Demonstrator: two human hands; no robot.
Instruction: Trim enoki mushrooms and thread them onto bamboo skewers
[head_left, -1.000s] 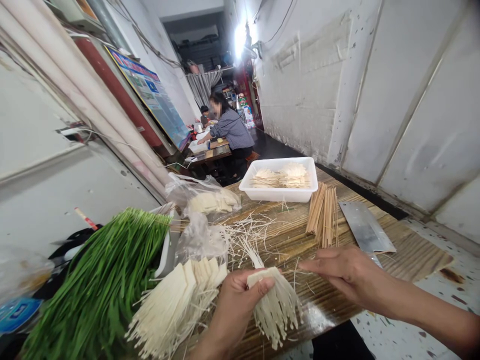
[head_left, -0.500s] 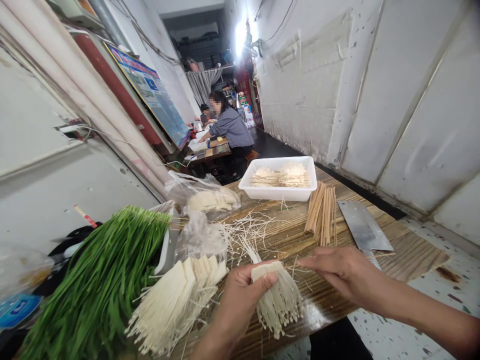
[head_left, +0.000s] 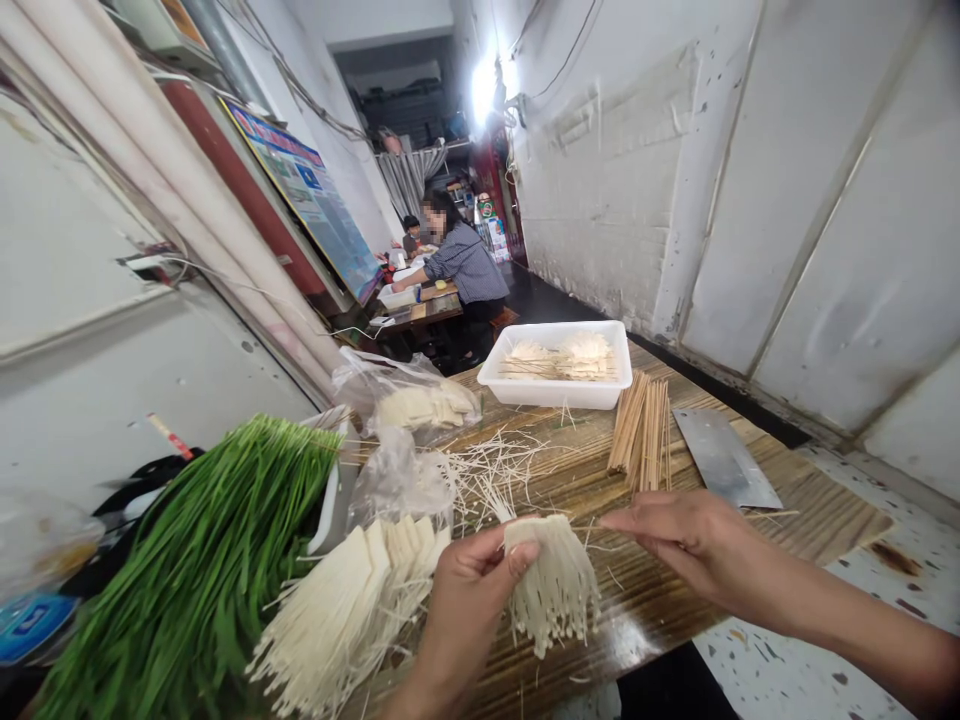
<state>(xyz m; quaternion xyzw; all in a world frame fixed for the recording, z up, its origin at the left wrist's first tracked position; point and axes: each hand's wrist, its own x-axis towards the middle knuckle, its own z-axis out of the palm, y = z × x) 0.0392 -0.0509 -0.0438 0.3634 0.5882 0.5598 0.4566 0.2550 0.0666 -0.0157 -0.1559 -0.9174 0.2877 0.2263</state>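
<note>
My left hand [head_left: 480,580] pinches a flat bunch of enoki mushrooms [head_left: 553,580] by its cut root end, thumb on top, the caps hanging toward me. From the right, my right hand [head_left: 694,535] grips a thin bamboo skewer [head_left: 587,527] that reaches the bunch's side just below the cut edge. How deep its tip sits inside cannot be seen. Left of my hands lies a stack of enoki pieces [head_left: 352,600]. Loose enoki strands [head_left: 495,465] are scattered beyond my left hand. A bundle of bamboo skewers [head_left: 641,430] rests beyond my right hand.
A cleaver [head_left: 726,455] lies on the wooden table [head_left: 832,500] at right. A white tray [head_left: 555,392] holds skewered enoki; a plastic bag [head_left: 405,395] holds more. Green chives [head_left: 202,540] fill the left. Farther back, a person [head_left: 469,260] works at another table.
The enoki bunch is tilted slightly and raised a little in my left hand. My right hand stays at its side with the skewer. The camera view has shifted slightly.
</note>
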